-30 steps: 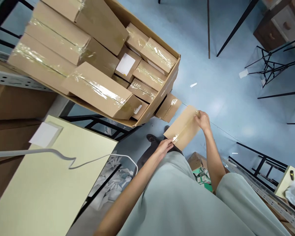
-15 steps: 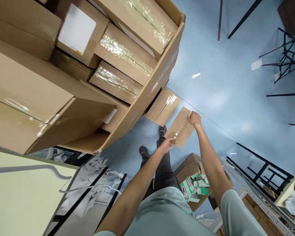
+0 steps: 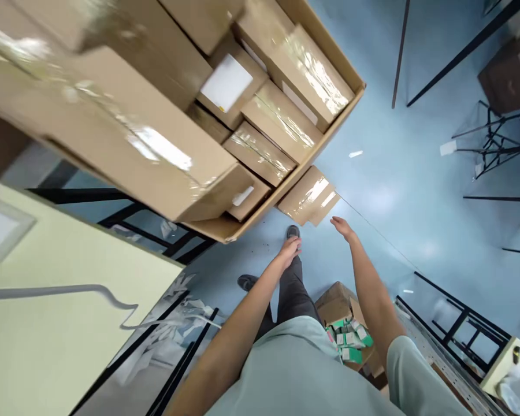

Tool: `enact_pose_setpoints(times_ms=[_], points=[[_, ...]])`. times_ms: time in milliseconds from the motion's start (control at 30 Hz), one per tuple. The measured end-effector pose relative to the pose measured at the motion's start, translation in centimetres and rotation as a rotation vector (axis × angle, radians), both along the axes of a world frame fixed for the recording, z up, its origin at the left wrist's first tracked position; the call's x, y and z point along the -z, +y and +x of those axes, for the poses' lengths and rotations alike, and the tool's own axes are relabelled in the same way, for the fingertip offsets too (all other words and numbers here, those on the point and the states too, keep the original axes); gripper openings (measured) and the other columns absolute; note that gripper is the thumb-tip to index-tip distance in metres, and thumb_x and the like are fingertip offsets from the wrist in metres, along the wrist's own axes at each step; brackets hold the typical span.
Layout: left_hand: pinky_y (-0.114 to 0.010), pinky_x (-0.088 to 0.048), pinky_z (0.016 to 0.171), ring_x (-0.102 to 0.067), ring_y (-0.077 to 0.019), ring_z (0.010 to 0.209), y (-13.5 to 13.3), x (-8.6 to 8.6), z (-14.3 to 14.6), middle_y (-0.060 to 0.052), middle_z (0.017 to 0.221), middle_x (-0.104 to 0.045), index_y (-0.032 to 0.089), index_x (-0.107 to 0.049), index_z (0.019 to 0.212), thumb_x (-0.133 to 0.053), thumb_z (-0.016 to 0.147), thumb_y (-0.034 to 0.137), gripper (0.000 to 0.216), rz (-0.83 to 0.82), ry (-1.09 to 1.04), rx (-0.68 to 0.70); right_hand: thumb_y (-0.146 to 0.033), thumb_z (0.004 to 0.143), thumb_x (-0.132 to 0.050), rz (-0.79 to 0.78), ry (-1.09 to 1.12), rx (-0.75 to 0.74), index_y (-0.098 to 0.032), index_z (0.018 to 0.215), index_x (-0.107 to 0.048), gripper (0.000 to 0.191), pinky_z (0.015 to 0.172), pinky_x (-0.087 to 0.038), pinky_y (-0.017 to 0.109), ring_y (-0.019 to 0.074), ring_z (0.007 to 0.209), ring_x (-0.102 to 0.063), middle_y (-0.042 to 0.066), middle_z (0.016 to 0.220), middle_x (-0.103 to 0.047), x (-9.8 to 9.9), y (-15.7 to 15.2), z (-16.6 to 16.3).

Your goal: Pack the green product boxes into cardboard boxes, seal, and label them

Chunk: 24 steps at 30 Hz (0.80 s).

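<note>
Two small taped cardboard boxes lie against the foot of the big open carton: a larger-looking box (image 3: 304, 195) and, partly hidden by it, another box (image 3: 326, 206). My right hand (image 3: 342, 227) is just short of them, fingers stretched out and holding nothing. Lower down, my left hand (image 3: 290, 252) hangs above my leg and shoe, apart from the boxes, its fingers loosely extended and empty. The big open carton (image 3: 297, 176) holds several taped boxes, among them a box with a white label (image 3: 241, 118).
At lower left stands a pale yellow table (image 3: 82, 341) with a cable across it. An open box of green-and-white packets (image 3: 335, 303) sits beside my legs. Black metal frames (image 3: 459, 323) stand at right, and scraps of paper (image 3: 356, 154) lie on the blue floor.
Both hands have let go of the cardboard box, which now rests with the other box by the big carton. My hands have drawn back, and the view has shifted.
</note>
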State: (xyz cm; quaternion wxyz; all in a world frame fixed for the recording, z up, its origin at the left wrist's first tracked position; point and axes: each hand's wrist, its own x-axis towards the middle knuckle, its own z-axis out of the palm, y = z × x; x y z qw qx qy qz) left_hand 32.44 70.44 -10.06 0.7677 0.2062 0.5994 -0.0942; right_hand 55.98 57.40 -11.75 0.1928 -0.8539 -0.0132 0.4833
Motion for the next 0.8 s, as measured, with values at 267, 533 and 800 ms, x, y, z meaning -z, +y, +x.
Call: enact_pose_setpoints(times_ms=[267,533,800], points=[[-0.044,-0.057,0.108,-0.078,-0.0277,0.105,6.6,-12.8,-13.4,-0.012,0.097,-0.082,0.021,-0.075,0.088,-0.092,0.074,0.024,0.022,0.169,-0.016,-0.138,-0.073,0.083,-0.071,0.269,-0.057,-0.089,-0.021,0.111,-0.083,0.06,0.11,-0.057,0.058,0.0346,0.11,-0.077,0.013,0.108,-0.084,-15.1,4.5,-11.3],[-0.038,-0.057,0.098,-0.076,-0.0234,0.095,9.8,-25.7,-33.2,-0.008,0.093,-0.079,0.02,-0.08,0.101,-0.096,0.066,0.033,0.041,0.529,-0.168,-0.532,-0.099,0.062,-0.074,0.625,0.045,-0.305,-0.024,0.117,-0.082,0.093,0.111,-0.057,0.062,0.0403,0.115,-0.078,0.016,0.119,-0.083,-25.9,11.7,-29.4],[-0.033,-0.054,0.09,-0.069,-0.0191,0.089,9.6,-34.2,-55.1,-0.002,0.084,-0.07,0.019,-0.078,0.112,-0.097,0.064,0.059,0.065,0.887,-0.122,-0.853,-0.09,0.073,-0.08,0.753,0.197,-0.614,-0.027,0.126,-0.08,0.083,0.12,-0.052,0.061,0.0401,0.127,-0.075,0.017,0.133,-0.08,-32.8,19.3,-46.8]])
